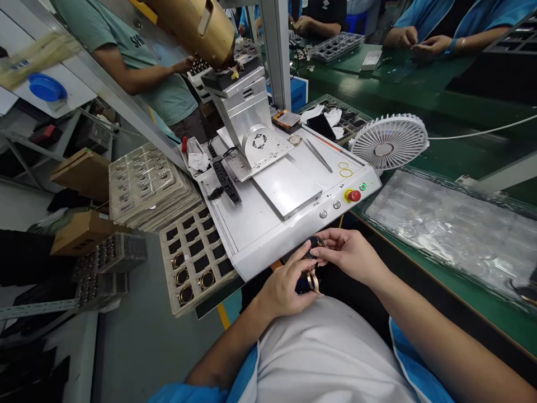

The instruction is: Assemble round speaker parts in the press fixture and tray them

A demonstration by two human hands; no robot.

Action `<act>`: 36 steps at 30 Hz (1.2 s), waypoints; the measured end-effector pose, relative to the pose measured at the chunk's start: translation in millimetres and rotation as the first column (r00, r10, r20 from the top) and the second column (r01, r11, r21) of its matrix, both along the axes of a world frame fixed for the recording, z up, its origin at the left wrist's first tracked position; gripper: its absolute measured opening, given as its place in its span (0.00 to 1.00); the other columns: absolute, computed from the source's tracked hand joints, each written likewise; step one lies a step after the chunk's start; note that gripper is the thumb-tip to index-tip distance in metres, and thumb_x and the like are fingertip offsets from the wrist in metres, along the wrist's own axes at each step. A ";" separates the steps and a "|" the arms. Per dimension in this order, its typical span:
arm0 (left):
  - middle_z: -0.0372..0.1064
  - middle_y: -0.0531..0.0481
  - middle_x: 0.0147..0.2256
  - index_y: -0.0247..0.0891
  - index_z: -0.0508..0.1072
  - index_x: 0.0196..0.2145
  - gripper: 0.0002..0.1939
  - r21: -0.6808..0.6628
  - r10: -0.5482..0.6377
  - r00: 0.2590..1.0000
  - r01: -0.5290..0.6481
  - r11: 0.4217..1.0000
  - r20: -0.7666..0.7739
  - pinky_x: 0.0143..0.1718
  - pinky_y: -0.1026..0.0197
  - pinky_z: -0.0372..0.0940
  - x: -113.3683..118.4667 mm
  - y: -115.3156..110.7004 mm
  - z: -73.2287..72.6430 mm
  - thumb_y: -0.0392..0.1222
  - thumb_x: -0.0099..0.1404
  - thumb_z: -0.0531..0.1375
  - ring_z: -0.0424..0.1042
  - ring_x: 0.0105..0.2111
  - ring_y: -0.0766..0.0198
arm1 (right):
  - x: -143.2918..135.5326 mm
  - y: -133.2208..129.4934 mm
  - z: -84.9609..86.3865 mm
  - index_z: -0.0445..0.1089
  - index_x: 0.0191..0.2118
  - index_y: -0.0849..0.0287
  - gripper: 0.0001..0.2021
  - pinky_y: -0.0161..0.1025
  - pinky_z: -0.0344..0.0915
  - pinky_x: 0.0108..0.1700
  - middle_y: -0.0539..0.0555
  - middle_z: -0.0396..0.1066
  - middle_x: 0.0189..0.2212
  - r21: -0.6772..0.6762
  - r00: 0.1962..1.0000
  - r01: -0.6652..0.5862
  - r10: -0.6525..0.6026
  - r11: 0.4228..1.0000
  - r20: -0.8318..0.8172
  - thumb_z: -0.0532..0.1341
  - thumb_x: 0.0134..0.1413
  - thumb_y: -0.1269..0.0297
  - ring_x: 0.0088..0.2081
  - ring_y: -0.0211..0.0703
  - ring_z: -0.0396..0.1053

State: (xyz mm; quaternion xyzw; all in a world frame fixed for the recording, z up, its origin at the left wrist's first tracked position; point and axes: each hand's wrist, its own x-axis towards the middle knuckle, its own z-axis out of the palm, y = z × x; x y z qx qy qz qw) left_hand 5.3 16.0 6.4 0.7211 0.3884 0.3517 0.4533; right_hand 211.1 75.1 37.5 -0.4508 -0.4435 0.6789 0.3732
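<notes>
Close to my body, in front of the white machine (pixel 260 235), both hands meet at a small round black piece (pixel 314 244). My left hand (pixel 287 285) has its fingers closed round a gold-rimmed watch case (pixel 312 280), and its fingertips reach the black piece. The thumb and fingers of my right hand (pixel 346 252) pinch the black piece at its right side. Fingers partly hide both parts, so whether they touch each other cannot be made out.
A tray (pixel 168 268) with several gold-rimmed cases lies left of the machine, below stacked trays (pixel 146 184). Tweezers (pixel 319 155), yellow rings (pixel 346 169) and a red button (pixel 354 196) are on the machine. A fan (pixel 388 143) stands right. Other people work beyond.
</notes>
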 end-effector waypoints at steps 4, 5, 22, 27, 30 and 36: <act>0.59 0.33 0.71 0.42 0.74 0.59 0.34 -0.067 -0.010 0.997 0.015 0.998 0.079 0.60 0.41 0.72 -1.4 2.1 -0.7 0.36 0.55 0.74 0.76 0.59 0.38 | -1.4 -3.2 -4.4 0.78 0.33 0.60 0.24 0.39 0.75 0.29 0.52 0.76 0.24 -0.066 0.994 0.088 -0.092 0.994 -0.062 0.81 0.38 0.47 0.24 0.42 0.73; 0.57 0.33 0.71 0.42 0.73 0.59 0.36 -0.096 -0.001 0.990 0.014 0.995 0.138 0.60 0.42 0.73 -1.4 1.7 -1.5 0.35 0.54 0.76 0.78 0.56 0.40 | -1.5 -4.2 -4.5 0.77 0.31 0.60 0.23 0.37 0.73 0.27 0.51 0.74 0.23 -0.082 0.991 0.096 -0.103 0.992 -0.083 0.81 0.37 0.47 0.22 0.39 0.71; 0.83 0.46 0.49 0.46 0.82 0.50 0.33 -0.320 0.297 0.714 -0.108 0.941 0.634 0.46 0.55 0.80 2.0 6.3 -28.9 0.36 0.45 0.81 0.84 0.47 0.53 | -40.8 -37.9 19.6 0.62 0.27 0.57 0.18 0.31 0.59 0.25 0.45 0.68 0.22 -0.165 0.982 0.104 -0.128 0.981 -0.139 0.74 0.36 0.66 0.23 0.34 0.64; 0.83 0.47 0.49 0.48 0.82 0.51 0.34 -0.210 0.238 0.707 -0.129 0.969 0.665 0.49 0.58 0.80 1.3 8.6 -32.0 0.31 0.45 0.80 0.84 0.48 0.54 | -45.3 -38.6 24.0 0.57 0.27 0.55 0.17 0.31 0.56 0.24 0.42 0.65 0.21 -0.107 0.983 0.110 -0.124 0.988 -0.136 0.69 0.38 0.68 0.22 0.32 0.61; 0.82 0.48 0.50 0.50 0.82 0.52 0.34 -0.169 0.221 0.729 -0.145 0.975 0.647 0.49 0.58 0.80 0.4 9.5 -31.5 0.32 0.47 0.79 0.84 0.47 0.55 | -46.0 -38.1 22.6 0.57 0.28 0.56 0.16 0.30 0.54 0.23 0.42 0.63 0.21 -0.068 0.988 0.111 -0.117 0.991 -0.098 0.68 0.39 0.69 0.23 0.31 0.58; 0.82 0.49 0.50 0.52 0.82 0.51 0.33 -0.196 0.252 0.752 -0.165 0.967 0.609 0.47 0.57 0.81 -1.9 9.3 -30.5 0.35 0.47 0.80 0.85 0.45 0.55 | -45.9 -36.8 18.7 0.57 0.29 0.56 0.16 0.29 0.55 0.24 0.42 0.64 0.22 -0.066 0.990 0.087 -0.094 0.994 -0.102 0.67 0.40 0.69 0.24 0.31 0.58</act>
